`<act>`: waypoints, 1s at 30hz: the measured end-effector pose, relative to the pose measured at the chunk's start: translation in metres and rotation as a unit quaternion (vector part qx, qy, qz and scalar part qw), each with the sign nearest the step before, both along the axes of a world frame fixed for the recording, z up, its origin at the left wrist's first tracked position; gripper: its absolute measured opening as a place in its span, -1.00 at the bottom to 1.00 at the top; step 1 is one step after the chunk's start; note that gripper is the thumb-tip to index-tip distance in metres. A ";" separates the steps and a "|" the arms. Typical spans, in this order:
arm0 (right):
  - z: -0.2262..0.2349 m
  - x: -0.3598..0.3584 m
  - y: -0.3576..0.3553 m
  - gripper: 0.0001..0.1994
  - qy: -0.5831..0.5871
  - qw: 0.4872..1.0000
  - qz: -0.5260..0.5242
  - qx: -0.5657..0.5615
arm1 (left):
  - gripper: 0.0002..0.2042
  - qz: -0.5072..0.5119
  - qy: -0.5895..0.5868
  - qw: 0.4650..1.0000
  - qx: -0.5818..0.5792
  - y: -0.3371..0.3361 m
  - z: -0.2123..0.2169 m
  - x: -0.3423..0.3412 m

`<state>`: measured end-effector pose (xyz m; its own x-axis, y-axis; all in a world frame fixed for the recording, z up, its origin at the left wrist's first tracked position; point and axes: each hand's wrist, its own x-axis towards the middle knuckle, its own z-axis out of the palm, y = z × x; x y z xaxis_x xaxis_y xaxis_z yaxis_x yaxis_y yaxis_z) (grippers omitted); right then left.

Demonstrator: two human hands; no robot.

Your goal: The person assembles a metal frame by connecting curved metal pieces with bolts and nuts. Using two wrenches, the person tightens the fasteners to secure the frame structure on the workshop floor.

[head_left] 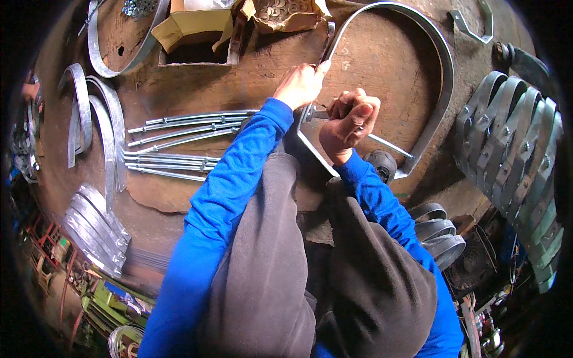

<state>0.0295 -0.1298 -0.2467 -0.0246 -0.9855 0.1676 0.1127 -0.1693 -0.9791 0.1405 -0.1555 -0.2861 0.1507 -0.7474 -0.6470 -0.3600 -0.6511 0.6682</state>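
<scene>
Rusty workbench (382, 53), left hand (301, 85) gripping curved metal band (439, 65), right hand (348, 122) fisted on bolt (391, 145)

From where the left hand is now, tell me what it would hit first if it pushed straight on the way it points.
The left hand points up-right along the curved steel band clamp. Going on, it would likely meet the torn cardboard box of washers first, though depth is unclear.

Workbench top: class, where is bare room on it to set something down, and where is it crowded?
The widest bare wood lies inside the big curved metal strap, beyond both hands. A smaller patch sits between the cardboard boxes and the threaded rods. Crowded: the left edge with curved bands, and the right with stacked clamps.
</scene>
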 end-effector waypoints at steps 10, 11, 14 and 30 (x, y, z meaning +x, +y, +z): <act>-0.059 0.000 -0.105 -0.70 0.201 0.973 -0.076 0.078 | -0.41 0.018 -0.040 0.997 -0.071 0.019 0.003 -0.006; -0.092 -0.009 -0.119 -0.79 0.386 0.917 -0.084 -0.060 | -0.42 0.021 -0.034 0.996 -0.080 0.022 0.008 -0.007; -0.149 -0.006 -0.140 -0.91 0.572 0.804 -0.078 -0.144 | -0.52 0.037 0.010 0.990 -0.136 0.038 0.017 -0.012; 0.011 -0.016 -0.034 -0.61 -0.036 0.997 -0.056 0.046 | -0.87 -0.132 -0.045 0.907 -0.397 0.144 -0.004 -0.016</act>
